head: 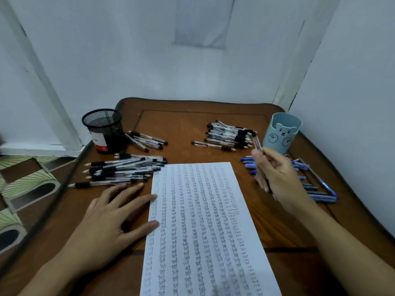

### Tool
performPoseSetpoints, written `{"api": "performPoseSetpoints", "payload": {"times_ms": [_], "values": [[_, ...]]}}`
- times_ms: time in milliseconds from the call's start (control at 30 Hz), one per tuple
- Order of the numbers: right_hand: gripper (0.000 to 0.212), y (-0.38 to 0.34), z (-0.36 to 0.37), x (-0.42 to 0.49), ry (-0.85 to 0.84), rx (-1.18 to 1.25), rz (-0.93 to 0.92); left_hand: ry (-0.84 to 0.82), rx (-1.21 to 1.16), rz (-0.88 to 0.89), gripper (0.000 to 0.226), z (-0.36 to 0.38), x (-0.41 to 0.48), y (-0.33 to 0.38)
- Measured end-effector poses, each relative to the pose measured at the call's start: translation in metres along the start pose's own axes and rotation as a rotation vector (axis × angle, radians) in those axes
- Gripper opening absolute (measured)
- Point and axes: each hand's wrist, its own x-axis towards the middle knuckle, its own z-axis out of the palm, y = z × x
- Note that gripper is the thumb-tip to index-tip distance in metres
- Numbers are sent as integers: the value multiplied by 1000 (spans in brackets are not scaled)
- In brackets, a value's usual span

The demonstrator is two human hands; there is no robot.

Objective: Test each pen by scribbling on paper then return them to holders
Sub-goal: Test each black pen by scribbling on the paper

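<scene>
A white sheet of paper (198,227), covered in rows of scribbles, lies in the middle of the wooden table (177,122). My left hand (111,218) lies flat, with fingertips pressing the sheet's left edge. My right hand (277,176) is raised over the right side of the table and grips a clear black-tipped pen (257,143), its end pointing up. A black mesh holder (104,130) stands at the back left. A light blue bear-face holder (281,133) stands at the back right, just behind the held pen.
Several black-grip pens lie in a heap (124,169) left of the paper, with a smaller group (147,141) beside the mesh holder. Another pile (230,135) lies at the back centre. Several blue pens (316,189) are spread under and right of my right hand. Walls close in behind.
</scene>
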Motion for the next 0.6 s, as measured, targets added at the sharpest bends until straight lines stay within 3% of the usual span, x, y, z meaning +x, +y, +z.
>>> {"api": "performPoseSetpoints", "payload": {"times_ms": [133, 233, 433, 600], "values": [[21, -11, 0, 45, -80, -414, -113, 3, -7, -11, 79, -3, 0, 1], [30, -8, 14, 85, -74, -771, -196, 5, -8, -11, 79, -5, 0, 3], [39, 23, 50, 128, -220, -957, -286, -1, -3, -11, 76, -5, 1, 2], [31, 41, 52, 132, -130, -1161, -350, 13, 8, 8, 75, -2, 2, -2]]}}
